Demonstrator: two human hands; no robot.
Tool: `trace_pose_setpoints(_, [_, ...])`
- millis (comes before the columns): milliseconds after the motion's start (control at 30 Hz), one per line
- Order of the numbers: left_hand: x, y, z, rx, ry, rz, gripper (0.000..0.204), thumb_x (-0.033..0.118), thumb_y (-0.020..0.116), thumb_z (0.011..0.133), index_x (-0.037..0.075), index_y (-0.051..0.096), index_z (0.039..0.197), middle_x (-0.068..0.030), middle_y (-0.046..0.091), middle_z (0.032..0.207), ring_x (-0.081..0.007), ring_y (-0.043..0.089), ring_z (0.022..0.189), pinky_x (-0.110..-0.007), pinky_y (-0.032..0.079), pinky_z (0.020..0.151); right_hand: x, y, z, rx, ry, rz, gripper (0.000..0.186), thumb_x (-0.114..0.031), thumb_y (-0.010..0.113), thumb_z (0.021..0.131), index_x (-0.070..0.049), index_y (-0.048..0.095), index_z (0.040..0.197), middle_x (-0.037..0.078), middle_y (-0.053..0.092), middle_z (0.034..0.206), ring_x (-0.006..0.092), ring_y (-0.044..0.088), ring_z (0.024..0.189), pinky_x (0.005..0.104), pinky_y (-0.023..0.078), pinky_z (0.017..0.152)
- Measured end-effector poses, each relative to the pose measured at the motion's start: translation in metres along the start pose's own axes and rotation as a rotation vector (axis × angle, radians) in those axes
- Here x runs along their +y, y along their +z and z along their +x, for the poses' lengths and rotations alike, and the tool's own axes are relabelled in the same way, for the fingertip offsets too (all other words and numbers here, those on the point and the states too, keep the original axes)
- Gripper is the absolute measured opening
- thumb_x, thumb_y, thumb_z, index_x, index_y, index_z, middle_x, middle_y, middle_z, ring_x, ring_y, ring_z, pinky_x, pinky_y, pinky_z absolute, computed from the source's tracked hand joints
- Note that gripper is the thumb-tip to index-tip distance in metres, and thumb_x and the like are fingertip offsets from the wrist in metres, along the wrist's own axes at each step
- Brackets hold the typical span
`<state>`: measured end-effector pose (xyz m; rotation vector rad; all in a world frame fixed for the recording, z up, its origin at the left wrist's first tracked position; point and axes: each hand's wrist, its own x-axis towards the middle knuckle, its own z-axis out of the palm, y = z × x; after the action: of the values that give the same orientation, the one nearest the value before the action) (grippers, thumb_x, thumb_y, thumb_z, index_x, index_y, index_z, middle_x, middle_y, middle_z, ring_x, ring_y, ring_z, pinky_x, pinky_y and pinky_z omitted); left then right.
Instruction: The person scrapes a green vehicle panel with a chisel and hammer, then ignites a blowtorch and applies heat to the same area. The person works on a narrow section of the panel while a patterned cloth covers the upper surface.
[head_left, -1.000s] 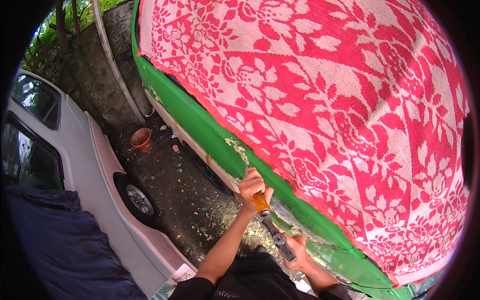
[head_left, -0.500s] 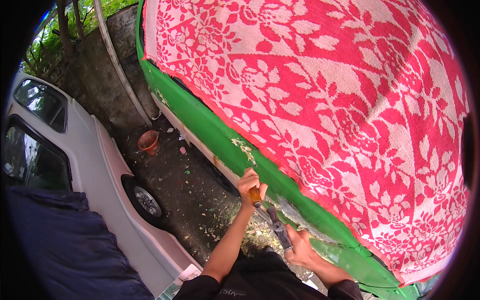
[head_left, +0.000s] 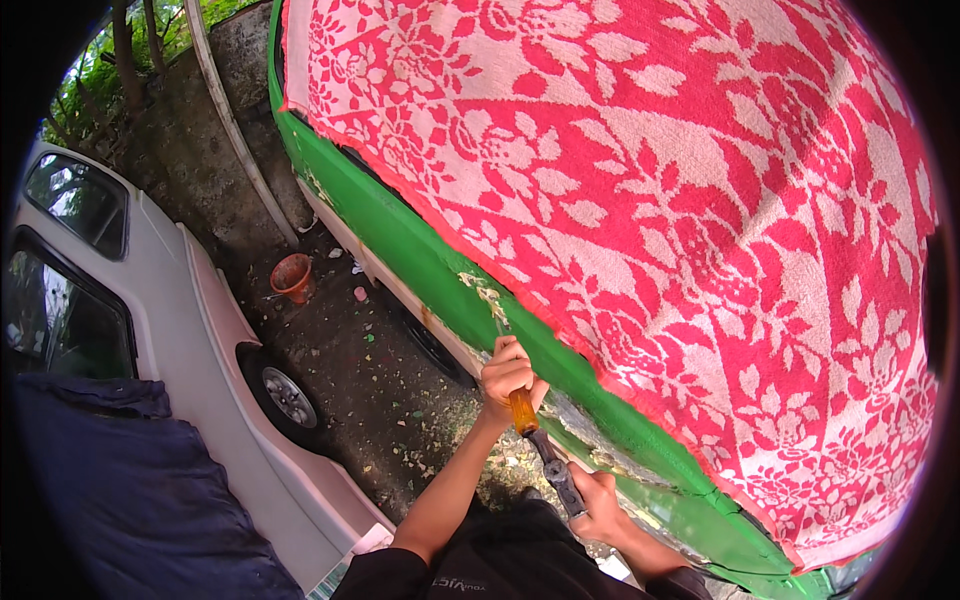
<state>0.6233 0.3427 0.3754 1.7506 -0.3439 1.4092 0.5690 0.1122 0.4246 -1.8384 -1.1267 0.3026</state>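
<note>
Left hand (head_left: 508, 372) fisted round the orange handle of a chisel-like tool (head_left: 522, 410); tip hidden at the scraped patch on the green car side (head_left: 420, 270), just under the red-and-white floral cloth's (head_left: 680, 200) hem; right hand (head_left: 592, 492) gripping a dark hammer-like tool (head_left: 555, 470) just below the handle's butt; tool axis runs upper-left to lower-right along the panel; left hand nearer the patch; no labels or signs legible.
</note>
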Motion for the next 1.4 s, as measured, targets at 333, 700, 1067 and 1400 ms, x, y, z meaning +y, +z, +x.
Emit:
trace_pose_setpoints(333, [-0.006,0.009,-0.013,-0.107,0.044,0.064,0.034,-0.004,0.063,0.061,0.007,0.032,0.053,-0.0026,0.035,0.052,-0.0214,0.043,0.057,-0.038,0.037,0.071,-0.001,-0.006,-0.004,0.105,-0.085,0.027,0.006,-0.008,0.058,0.087,-0.002,0.058,0.087,0.012,0.041,0.052,0.0341,0.046,0.041,0.041,0.039,0.044])
trace_pose_setpoints(700, [-0.015,0.001,-0.015,-0.246,0.065,0.108,0.034,-0.001,0.066,0.062,0.007,0.034,0.054,-0.0041,0.036,0.052,-0.022,0.042,0.06,-0.04,0.037,0.072,0.016,-0.004,-0.018,0.158,-0.001,0.02,0.006,-0.003,0.06,0.078,-0.005,0.059,0.083,0.008,0.051,0.059,0.0293,0.049,0.045,0.0375,0.038,0.047])
trace_pose_setpoints(1067, [-0.011,0.002,-0.016,-0.305,0.07,0.083,0.033,0.001,0.067,0.064,0.007,0.037,0.053,-0.0043,0.035,0.052,-0.0224,0.041,0.063,-0.042,0.038,0.074,0.024,0.009,-0.01,0.203,-0.063,0.079,0.023,0.0,0.053,0.072,0.002,0.059,0.094,0.01,0.039,0.053,0.0306,0.041,0.04,0.039,0.034,0.043])
trace_pose_setpoints(1400, [-0.007,0.006,-0.016,-0.292,0.086,0.095,0.032,0.001,0.067,0.063,0.007,0.036,0.053,-0.0049,0.034,0.053,-0.0227,0.04,0.061,-0.041,0.038,0.074,0.021,0.003,-0.012,0.179,-0.048,0.104,0.02,0.0,0.052,0.072,0.0,0.059,0.091,0.01,0.043,0.056,0.0314,0.043,0.042,0.0391,0.035,0.044])
